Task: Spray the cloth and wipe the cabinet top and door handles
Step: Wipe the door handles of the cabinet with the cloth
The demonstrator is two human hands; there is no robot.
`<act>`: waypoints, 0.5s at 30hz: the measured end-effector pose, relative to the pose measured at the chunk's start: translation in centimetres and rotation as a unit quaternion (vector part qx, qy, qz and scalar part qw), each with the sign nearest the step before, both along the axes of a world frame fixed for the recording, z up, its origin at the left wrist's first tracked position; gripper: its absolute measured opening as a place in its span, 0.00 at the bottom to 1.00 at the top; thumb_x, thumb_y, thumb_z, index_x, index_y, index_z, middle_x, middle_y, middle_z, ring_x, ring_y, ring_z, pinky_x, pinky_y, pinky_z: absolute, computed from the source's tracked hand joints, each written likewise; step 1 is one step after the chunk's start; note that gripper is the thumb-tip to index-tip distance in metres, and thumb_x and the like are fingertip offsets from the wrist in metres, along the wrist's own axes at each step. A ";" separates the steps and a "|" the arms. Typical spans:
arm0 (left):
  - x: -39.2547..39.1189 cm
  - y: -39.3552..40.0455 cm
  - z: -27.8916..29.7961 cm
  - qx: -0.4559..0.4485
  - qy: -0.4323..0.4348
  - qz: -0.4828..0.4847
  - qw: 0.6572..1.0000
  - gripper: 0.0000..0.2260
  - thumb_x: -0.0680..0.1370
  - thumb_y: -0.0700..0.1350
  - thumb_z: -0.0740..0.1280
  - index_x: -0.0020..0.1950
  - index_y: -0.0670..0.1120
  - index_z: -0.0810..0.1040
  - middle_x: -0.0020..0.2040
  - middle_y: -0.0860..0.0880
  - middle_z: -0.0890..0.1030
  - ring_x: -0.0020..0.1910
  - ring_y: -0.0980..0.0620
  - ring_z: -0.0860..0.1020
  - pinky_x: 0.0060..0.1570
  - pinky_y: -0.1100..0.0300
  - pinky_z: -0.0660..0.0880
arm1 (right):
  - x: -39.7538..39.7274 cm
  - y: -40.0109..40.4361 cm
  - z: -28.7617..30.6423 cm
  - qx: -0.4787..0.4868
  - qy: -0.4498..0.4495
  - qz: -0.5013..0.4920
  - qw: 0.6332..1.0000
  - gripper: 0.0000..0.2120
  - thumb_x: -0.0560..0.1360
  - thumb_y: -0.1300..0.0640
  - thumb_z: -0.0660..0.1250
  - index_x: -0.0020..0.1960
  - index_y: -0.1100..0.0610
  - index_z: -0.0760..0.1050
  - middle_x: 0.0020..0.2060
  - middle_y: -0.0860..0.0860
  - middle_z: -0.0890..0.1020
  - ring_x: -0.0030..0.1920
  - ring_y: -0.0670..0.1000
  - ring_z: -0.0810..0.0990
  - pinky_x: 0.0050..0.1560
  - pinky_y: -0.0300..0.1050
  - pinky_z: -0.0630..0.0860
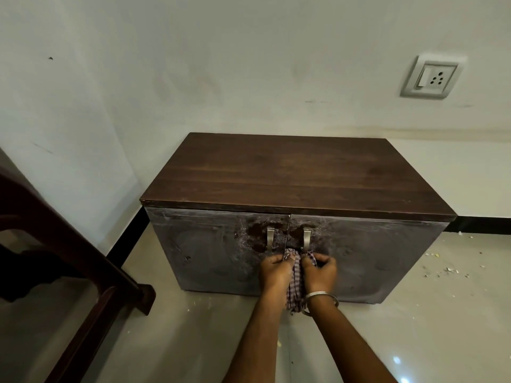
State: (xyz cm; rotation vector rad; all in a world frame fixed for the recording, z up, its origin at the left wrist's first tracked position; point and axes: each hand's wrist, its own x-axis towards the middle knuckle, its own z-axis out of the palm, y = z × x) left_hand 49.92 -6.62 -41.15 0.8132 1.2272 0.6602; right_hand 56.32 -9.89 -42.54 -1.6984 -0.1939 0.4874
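1. Watching from the head view: left hand (273, 268) and right hand (320, 268) both curl round the cloth (294, 283), bunched between them in front of the cabinet (221, 258), just below the two handles. Its tail hangs down between the wrists.
2. Chair (69, 272) stands near on the left. My guess: a wide elbow swing that way could knock it.
3. Left handle (270, 239): dark wet patch beside it, grey film all round. Risk: a bunched cloth only skims the front face, and the back of the handle goes unwiped.
4. Door seam between the handles: a hard pull on the cloth could catch a handle and swing a door open.
5. Right handle (307, 239): cloth top is just beneath it, touching or not I cannot tell. A loose fold may snag here.
6. Top (290, 175) looks clean and bare; a dirty cloth taken back up would smear it.
7. Bangle (322, 297) on the right wrist may scrape the door.
8. Crumbs (448, 269) on the floor, right: the dangling tail could pick up grit.
9. No spray bottle in view.
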 end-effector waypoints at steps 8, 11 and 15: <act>-1.3 -0.6 1.4 0.002 -0.013 -0.024 1.000 0.02 0.76 0.37 0.69 0.45 0.42 0.81 0.43 0.41 0.84 0.38 0.46 0.82 0.42 0.54 0.81 | -0.7 -1.0 1.2 0.027 0.008 0.016 0.999 0.09 0.73 0.67 0.69 0.50 0.61 0.70 0.46 0.58 0.77 0.49 0.56 0.77 0.54 0.49 0.74; -2.2 -1.3 2.9 0.008 -0.026 -0.044 0.999 0.07 0.75 0.37 0.69 0.52 0.37 0.81 0.46 0.39 0.85 0.42 0.43 0.83 0.45 0.53 0.81 | -1.1 -2.0 3.0 0.043 0.006 0.026 0.999 0.09 0.73 0.68 0.68 0.49 0.61 0.70 0.46 0.58 0.77 0.48 0.56 0.76 0.53 0.47 0.72; -3.6 -1.9 6.0 0.019 -0.030 -0.058 0.998 0.07 0.76 0.38 0.69 0.53 0.41 0.78 0.47 0.40 0.84 0.45 0.44 0.83 0.45 0.53 0.81 | -1.6 -3.2 5.5 0.045 0.005 0.053 0.998 0.09 0.73 0.65 0.69 0.49 0.60 0.71 0.45 0.56 0.78 0.48 0.56 0.77 0.52 0.49 0.74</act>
